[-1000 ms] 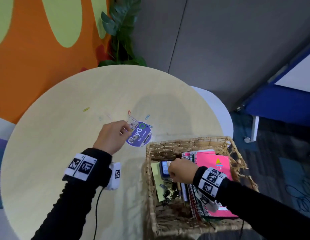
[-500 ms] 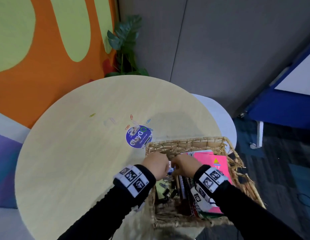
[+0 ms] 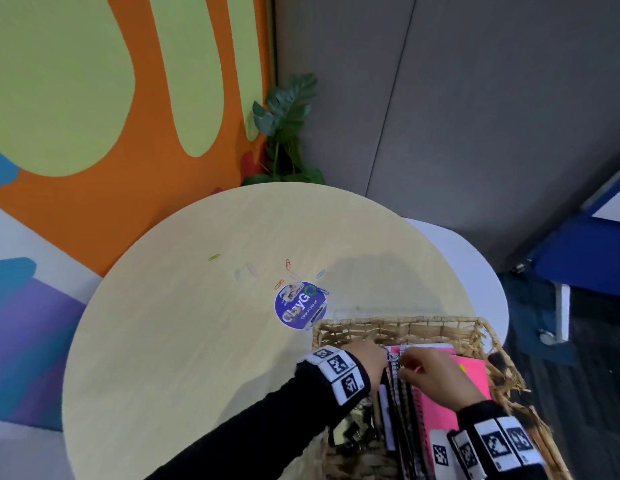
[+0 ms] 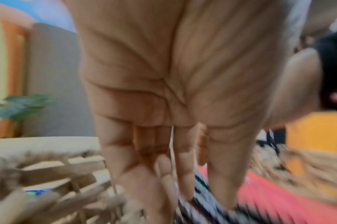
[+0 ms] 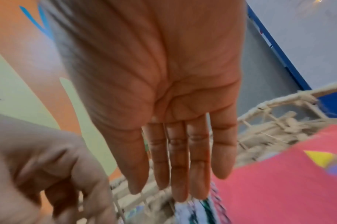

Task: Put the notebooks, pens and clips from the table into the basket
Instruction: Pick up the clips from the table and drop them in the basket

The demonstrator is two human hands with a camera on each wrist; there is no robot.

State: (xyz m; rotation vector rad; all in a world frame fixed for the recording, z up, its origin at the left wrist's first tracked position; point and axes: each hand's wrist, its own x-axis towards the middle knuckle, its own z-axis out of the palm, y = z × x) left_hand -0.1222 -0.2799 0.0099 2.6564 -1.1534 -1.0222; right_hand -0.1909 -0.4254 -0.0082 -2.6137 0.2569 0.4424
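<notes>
While both hands, left hand (image 3: pixel 369 358) and right hand (image 3: pixel 431 375), are reaching flat-fingered into the basket (image 3: pixel 398 329) over stacked notebooks (image 3: pixel 450 407), loose paper clips (image 3: pixel 287 264) are lying on the table (image 3: pixel 184 341), likely needing pinching next.

A round blue sticker (image 3: pixel 300 305) lies on the pale surface (image 3: pixel 197 341) just beside the basket's (image 3: pixel 398 327) far corner; it reads "ClayGO" in large letters, with "Clean as you go" in small print beneath. Black-and-white square code markers (image 3: pixel 337 366) sit on both wristbands, carrying no readable words.
</notes>
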